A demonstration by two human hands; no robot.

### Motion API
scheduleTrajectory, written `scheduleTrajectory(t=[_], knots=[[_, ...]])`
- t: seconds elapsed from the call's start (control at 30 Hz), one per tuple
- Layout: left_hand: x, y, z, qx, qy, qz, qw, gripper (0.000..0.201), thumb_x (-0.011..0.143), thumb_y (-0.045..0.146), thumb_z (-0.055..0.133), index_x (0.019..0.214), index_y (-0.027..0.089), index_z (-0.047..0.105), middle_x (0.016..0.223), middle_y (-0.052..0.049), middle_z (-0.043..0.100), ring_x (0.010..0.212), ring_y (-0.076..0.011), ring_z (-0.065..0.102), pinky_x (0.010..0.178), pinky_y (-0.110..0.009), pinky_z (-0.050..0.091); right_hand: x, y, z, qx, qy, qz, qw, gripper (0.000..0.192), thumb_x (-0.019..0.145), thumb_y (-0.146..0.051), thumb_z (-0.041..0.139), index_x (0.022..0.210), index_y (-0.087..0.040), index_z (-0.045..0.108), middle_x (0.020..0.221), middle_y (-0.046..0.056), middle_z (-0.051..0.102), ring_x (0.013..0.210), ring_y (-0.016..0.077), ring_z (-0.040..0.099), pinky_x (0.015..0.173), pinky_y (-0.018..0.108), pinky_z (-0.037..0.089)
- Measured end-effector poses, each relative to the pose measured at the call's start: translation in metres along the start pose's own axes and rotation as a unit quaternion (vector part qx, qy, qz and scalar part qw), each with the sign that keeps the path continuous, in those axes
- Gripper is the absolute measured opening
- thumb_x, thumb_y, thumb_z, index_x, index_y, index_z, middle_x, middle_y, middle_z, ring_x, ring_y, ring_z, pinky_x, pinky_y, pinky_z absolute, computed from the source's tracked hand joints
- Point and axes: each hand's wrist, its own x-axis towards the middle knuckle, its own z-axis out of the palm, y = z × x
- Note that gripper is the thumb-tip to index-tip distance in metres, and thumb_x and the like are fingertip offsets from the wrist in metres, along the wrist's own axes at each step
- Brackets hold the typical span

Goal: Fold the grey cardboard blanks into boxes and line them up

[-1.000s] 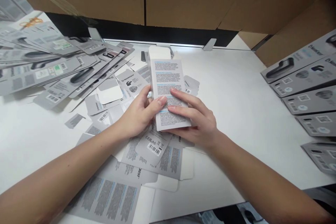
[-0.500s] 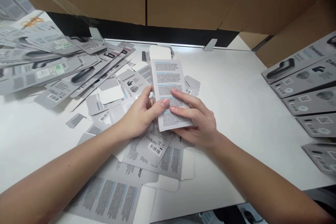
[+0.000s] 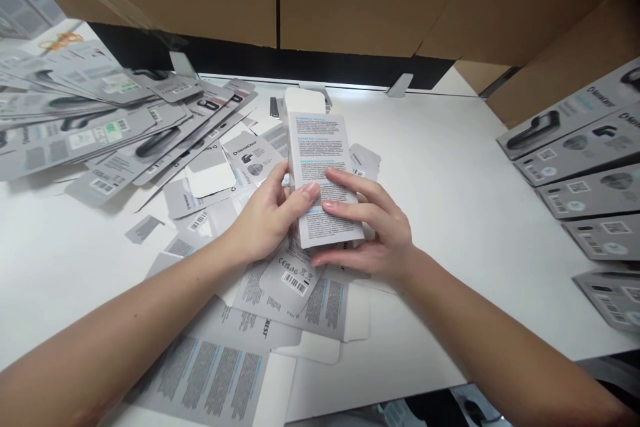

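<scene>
A slim white-and-grey carton (image 3: 320, 147) is held over the middle of the table, its face printed with blocks of text under blue headings. A white flap (image 3: 304, 101) sticks up at its far end. My left hand (image 3: 273, 217) is closed round the carton's left side, thumb on the printed face, other fingers mostly hidden. From the right, my right hand (image 3: 377, 223) has two digits on the face, with another stretched out just below the near edge. Under the hands lie flattened grey cartons (image 3: 295, 283) in a loose, overlapping heap.
Fanned stacks of flat printed cartons (image 3: 110, 120) cover the left of the white table (image 3: 450, 213). Several boxes (image 3: 585, 160) stand in a row at the right edge. Brown cardboard panels (image 3: 350, 0) close off the back, and orange rubber bands (image 3: 61, 40) lie at the far left.
The lower digit of my right hand has come out from under the carton and now shows below its near edge. The carton has shifted very slightly; my left hand keeps its hold.
</scene>
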Motion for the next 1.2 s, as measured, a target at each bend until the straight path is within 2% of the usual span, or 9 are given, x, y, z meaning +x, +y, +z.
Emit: scheduleTrajectory(t=[0.17, 0.37, 0.53, 0.7, 0.77, 0.93, 1.2], knots=[[0.0, 0.0008, -0.0017, 0.002, -0.013, -0.003, 1.0, 0.075, 0.106, 0.072, 0.085, 0.154, 0.021, 0.058, 0.137, -0.018, 0.087, 0.116, -0.0399, 0.089, 0.088, -0.047, 0.073, 0.0005, 0.0006, 0.0007, -0.004, 0.011, -0.002, 1.0, 0.079, 0.102, -0.049, 0.1, 0.174, -0.048, 0.067, 0.178, 0.004, 0.07, 0.156, 0.037, 0.076, 0.128, 0.061, 0.071], [-0.0013, 0.0013, 0.0005, 0.003, -0.02, 0.002, 1.0, 0.08, 0.107, 0.073, 0.084, 0.159, 0.02, 0.055, 0.153, -0.022, 0.082, 0.128, -0.0418, 0.086, 0.098, -0.05, 0.073, -0.0038, -0.0014, 0.0041, 0.002, 0.01, 0.023, 1.0, 0.076, 0.103, -0.046, 0.1, 0.171, -0.049, 0.068, 0.178, 0.002, 0.07, 0.157, 0.0365, 0.076, 0.131, 0.062, 0.068], [-0.0015, 0.0025, 0.002, 0.009, -0.019, 0.006, 1.0, 0.08, 0.106, 0.073, 0.084, 0.157, 0.02, 0.054, 0.15, -0.022, 0.083, 0.131, -0.0432, 0.085, 0.101, -0.052, 0.072, -0.0037, 0.0007, 0.0032, -0.009, 0.01, 0.005, 1.0, 0.073, 0.104, -0.048, 0.098, 0.171, -0.047, 0.069, 0.177, 0.004, 0.07, 0.156, 0.0358, 0.077, 0.128, 0.06, 0.071], [-0.0009, 0.0028, 0.0011, 0.006, 0.0, -0.002, 1.0, 0.074, 0.103, 0.074, 0.086, 0.147, 0.021, 0.058, 0.138, -0.02, 0.087, 0.13, -0.0456, 0.086, 0.096, -0.053, 0.073, -0.0026, 0.0011, -0.0003, -0.016, -0.005, 0.01, 1.0, 0.087, 0.091, -0.056, 0.108, 0.169, -0.047, 0.07, 0.176, 0.006, 0.07, 0.155, 0.0401, 0.076, 0.129, 0.065, 0.069], [-0.0007, 0.0027, 0.0009, 0.004, 0.003, 0.0, 1.0, 0.074, 0.103, 0.075, 0.087, 0.145, 0.022, 0.058, 0.137, -0.019, 0.087, 0.133, -0.0471, 0.084, 0.096, -0.054, 0.072, -0.0041, 0.0013, -0.0007, -0.026, -0.01, 0.025, 0.999, 0.086, 0.087, -0.056, 0.111, 0.164, -0.049, 0.073, 0.175, 0.005, 0.071, 0.153, 0.0411, 0.078, 0.128, 0.067, 0.07], [-0.0002, 0.004, 0.0019, 0.01, 0.006, 0.007, 1.0, 0.075, 0.102, 0.075, 0.089, 0.145, 0.022, 0.058, 0.142, -0.02, 0.086, 0.141, -0.0479, 0.081, 0.104, -0.056, 0.071, -0.0082, 0.0003, 0.0003, -0.028, -0.012, 0.053, 0.998, 0.069, 0.094, -0.041, 0.107, 0.156, -0.049, 0.077, 0.176, 0.003, 0.07, 0.155, 0.0389, 0.077, 0.128, 0.065, 0.07], [-0.0008, 0.0041, 0.0041, 0.015, 0.006, 0.013, 1.0, 0.075, 0.103, 0.073, 0.088, 0.148, 0.023, 0.056, 0.15, -0.021, 0.083, 0.144, -0.0457, 0.08, 0.107, -0.055, 0.071, -0.0067, -0.0018, 0.0045, -0.025, 0.0, 0.032, 0.999, 0.072, 0.102, -0.032, 0.098, 0.166, -0.05, 0.069, 0.177, 0.002, 0.069, 0.154, 0.0357, 0.077, 0.126, 0.061, 0.072]])
